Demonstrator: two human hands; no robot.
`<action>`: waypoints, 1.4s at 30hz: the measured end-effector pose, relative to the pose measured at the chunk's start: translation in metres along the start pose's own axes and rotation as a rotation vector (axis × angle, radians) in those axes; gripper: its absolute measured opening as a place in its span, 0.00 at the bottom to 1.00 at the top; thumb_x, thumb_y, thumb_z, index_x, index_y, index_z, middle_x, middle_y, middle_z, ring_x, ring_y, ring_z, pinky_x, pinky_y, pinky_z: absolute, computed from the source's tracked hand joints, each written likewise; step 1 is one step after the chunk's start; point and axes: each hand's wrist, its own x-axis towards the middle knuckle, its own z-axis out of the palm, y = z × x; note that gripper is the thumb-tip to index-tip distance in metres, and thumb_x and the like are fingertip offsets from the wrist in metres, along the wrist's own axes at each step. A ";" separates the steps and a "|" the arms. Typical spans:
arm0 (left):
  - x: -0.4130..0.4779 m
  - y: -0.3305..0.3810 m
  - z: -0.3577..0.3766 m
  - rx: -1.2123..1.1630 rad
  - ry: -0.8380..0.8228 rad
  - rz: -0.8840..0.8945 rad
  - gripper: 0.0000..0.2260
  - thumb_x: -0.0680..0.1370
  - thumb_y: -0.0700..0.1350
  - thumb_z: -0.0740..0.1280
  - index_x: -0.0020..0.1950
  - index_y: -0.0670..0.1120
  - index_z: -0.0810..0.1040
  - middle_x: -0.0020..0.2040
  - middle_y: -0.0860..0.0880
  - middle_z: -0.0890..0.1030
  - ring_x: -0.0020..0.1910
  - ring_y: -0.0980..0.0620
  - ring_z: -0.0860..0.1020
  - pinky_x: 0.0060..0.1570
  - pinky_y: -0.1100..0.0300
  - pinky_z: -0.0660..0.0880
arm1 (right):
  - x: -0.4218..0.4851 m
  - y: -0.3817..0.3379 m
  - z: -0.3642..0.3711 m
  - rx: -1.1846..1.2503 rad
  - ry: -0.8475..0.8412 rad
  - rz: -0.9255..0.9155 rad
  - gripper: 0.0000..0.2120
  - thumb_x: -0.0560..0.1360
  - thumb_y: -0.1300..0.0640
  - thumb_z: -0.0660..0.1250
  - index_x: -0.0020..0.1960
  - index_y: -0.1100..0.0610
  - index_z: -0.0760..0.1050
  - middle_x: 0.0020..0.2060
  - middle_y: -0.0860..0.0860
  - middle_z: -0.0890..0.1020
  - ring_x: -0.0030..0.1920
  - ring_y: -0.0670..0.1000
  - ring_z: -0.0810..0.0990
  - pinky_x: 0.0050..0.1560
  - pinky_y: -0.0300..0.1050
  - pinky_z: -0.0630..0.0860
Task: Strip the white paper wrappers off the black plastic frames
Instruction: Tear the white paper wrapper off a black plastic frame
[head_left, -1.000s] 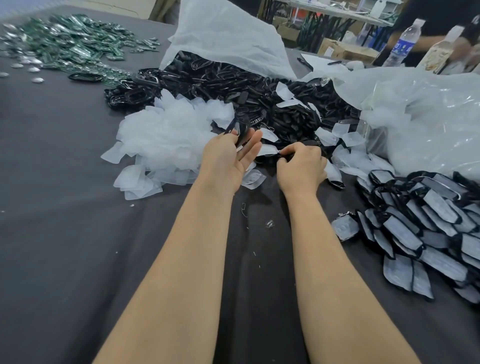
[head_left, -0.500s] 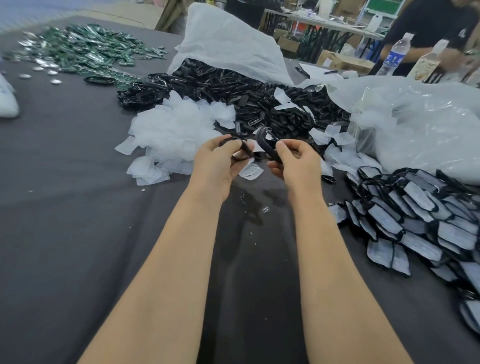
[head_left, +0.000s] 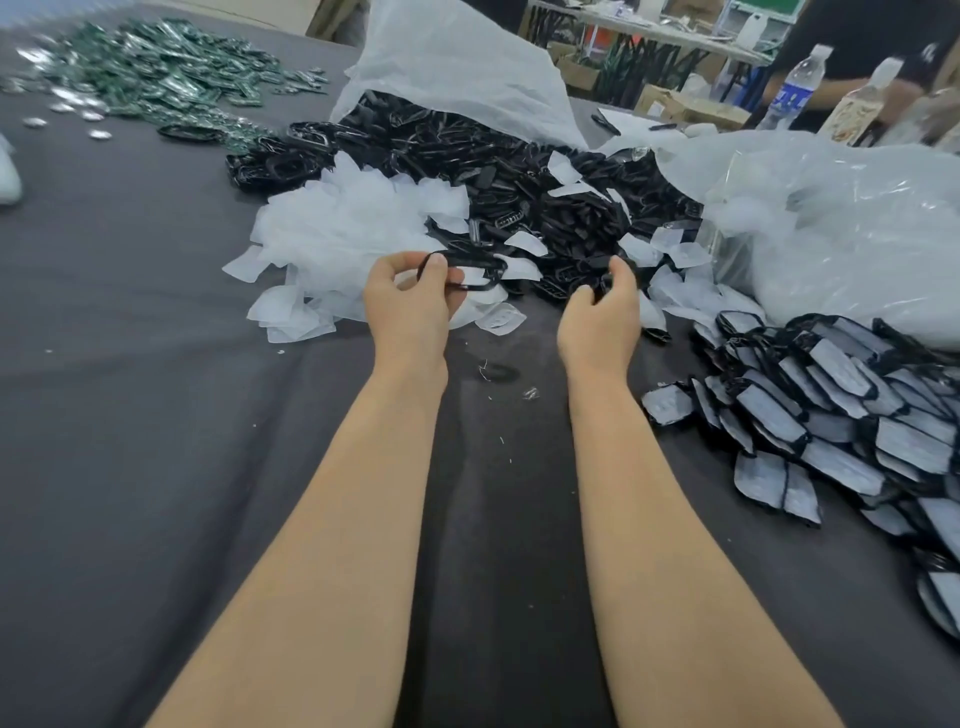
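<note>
A: Left hand (head_left: 410, 301) pinches a bare black plastic loop frame (head_left: 470, 270) by its near rim, held above the dark grey cloth table (head_left: 156, 415).

B: Right hand (head_left: 602, 306)?

A: Curled on something small and dark; what it is, cannot tell.

B: Handling?

A: Frames likely light and stiff: grip the rim. White paper wrappers (head_left: 343, 234) look thin and limp. Wrapped frames (head_left: 831, 415) lie heaped on the right.

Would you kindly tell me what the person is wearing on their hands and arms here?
Nothing shows on either one. The left hand and right hand are bare, without gloves, and I see no rings, watch or bracelets. Both forearms are uncovered right down to the bottom edge of the picture, so no sleeves are in view.
</note>
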 end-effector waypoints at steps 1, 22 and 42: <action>0.000 -0.001 0.001 -0.039 0.020 -0.015 0.05 0.80 0.37 0.62 0.46 0.45 0.70 0.41 0.47 0.77 0.36 0.58 0.77 0.42 0.68 0.79 | 0.000 0.000 0.001 -0.159 -0.033 -0.053 0.22 0.80 0.64 0.55 0.73 0.59 0.63 0.74 0.56 0.62 0.75 0.56 0.58 0.73 0.42 0.53; -0.005 -0.004 0.007 0.028 -0.067 -0.087 0.04 0.81 0.36 0.59 0.48 0.44 0.70 0.37 0.46 0.80 0.26 0.59 0.79 0.27 0.67 0.75 | 0.007 0.003 0.000 0.047 -0.017 -0.021 0.05 0.79 0.57 0.60 0.47 0.54 0.75 0.39 0.48 0.79 0.42 0.50 0.77 0.42 0.37 0.68; -0.003 -0.015 0.014 0.200 -0.195 0.043 0.08 0.82 0.36 0.51 0.53 0.46 0.68 0.40 0.47 0.79 0.30 0.56 0.79 0.35 0.65 0.78 | -0.006 -0.006 -0.001 0.509 -0.219 -0.026 0.06 0.76 0.66 0.66 0.47 0.56 0.75 0.39 0.51 0.80 0.35 0.42 0.81 0.40 0.34 0.77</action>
